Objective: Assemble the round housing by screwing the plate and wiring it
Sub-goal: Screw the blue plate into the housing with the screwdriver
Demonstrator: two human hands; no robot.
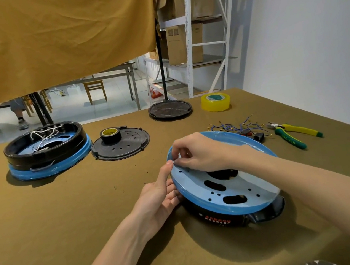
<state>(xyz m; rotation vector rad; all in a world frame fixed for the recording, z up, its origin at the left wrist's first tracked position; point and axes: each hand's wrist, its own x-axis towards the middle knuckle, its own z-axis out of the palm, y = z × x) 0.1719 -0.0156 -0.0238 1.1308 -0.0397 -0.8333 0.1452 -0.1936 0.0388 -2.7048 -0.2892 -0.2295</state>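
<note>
A round black housing [230,217] with a blue film-covered top [199,181] lies on the olive table in front of me. My left hand [159,200] cups its left rim, thumb pointing up at the edge. My right hand [195,152] reaches over the top and pinches something small at the left rim; what it is cannot be made out. A perforated black plate [124,148] lies further left with a black tape roll [110,134] on it. Loose blue wires [236,126] with terminals lie behind the housing.
A second black housing [45,149] with white wires inside stands at the far left. Green-and-yellow pliers [292,132] lie at the right. A yellow tape roll [216,101] and a round stand base [169,110] sit at the table's back edge.
</note>
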